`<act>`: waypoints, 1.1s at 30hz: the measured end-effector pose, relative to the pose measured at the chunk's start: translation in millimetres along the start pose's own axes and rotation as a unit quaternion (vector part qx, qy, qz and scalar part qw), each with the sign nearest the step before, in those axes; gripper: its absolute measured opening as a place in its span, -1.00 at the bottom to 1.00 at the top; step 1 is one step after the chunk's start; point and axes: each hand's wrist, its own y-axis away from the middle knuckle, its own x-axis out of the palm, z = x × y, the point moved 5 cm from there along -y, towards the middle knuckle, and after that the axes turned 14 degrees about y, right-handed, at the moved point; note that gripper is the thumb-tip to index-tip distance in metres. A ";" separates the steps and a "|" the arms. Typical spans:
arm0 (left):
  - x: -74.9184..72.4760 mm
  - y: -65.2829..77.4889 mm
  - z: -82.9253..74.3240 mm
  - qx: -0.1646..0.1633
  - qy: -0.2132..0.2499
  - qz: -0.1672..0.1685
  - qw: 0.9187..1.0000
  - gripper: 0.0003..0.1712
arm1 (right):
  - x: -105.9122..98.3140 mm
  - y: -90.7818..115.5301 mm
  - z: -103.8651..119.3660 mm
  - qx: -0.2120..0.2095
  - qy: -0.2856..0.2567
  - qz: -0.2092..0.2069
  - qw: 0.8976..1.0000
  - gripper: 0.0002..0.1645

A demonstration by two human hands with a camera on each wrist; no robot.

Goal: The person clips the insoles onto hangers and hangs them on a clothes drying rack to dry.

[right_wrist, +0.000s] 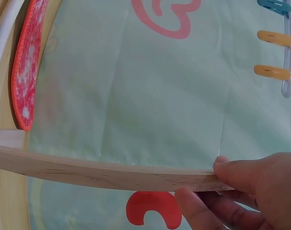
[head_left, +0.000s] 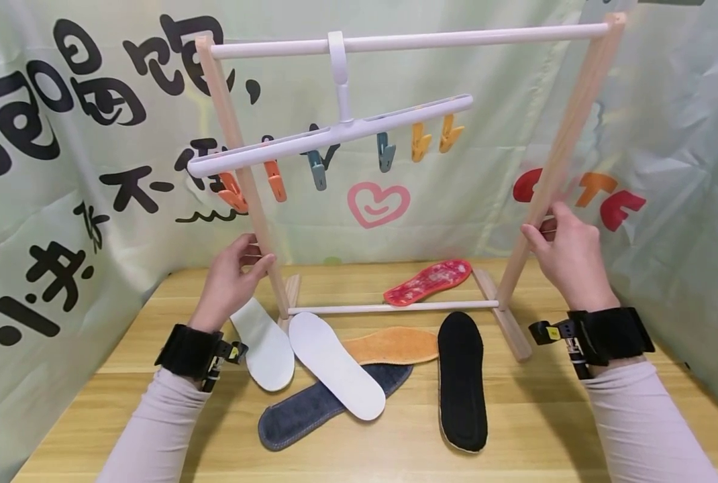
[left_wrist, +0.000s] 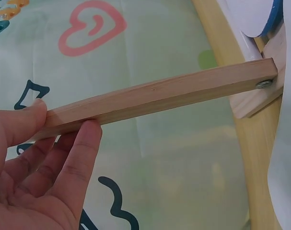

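A wooden rack with two upright posts stands on the table, a white top rod point(head_left: 455, 38) joining them. My left hand point(head_left: 229, 282) holds the left post point(head_left: 261, 221) low down, thumb on one side and fingers on the other. The right post point(head_left: 567, 144) is pinched the same way by my right hand point(head_left: 570, 258); the right wrist view shows the thumb and fingers around its wood point(right_wrist: 111, 175). From the top rod hangs a lavender clip hanger point(head_left: 395, 123), tilted with its left end lower. Orange, teal and yellow clips point(head_left: 419, 142) dangle from it, holding nothing.
Several insoles lie around the rack's base: red point(head_left: 428, 282) behind the lower rod point(head_left: 395, 308), orange point(head_left: 389, 345), white point(head_left: 337, 365) across dark grey point(head_left: 298, 416), black point(head_left: 462, 382), and a pale one point(head_left: 265, 349) by the left forearm. A printed cloth point(head_left: 455, 221) closes the back and sides.
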 end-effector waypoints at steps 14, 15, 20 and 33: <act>-1.0 4.2 -4.6 0.018 0.010 -0.012 1.000 -0.55 | -3.0 2.4 1.2 0.020 -0.001 0.001 1.000 -0.59; -0.6 3.8 -4.8 0.021 0.011 -0.011 1.000 -0.55 | -3.2 2.8 1.1 0.020 -0.002 -0.001 1.000 -0.59; -0.1 2.7 -5.9 0.017 -0.001 -0.009 1.000 -0.54 | -2.7 3.9 1.0 0.021 -0.004 -0.007 1.000 -0.59; -2.6 1.7 -4.2 0.001 -0.006 -0.012 1.000 -0.54 | -0.1 3.6 2.3 0.028 -0.005 -0.012 1.000 -0.57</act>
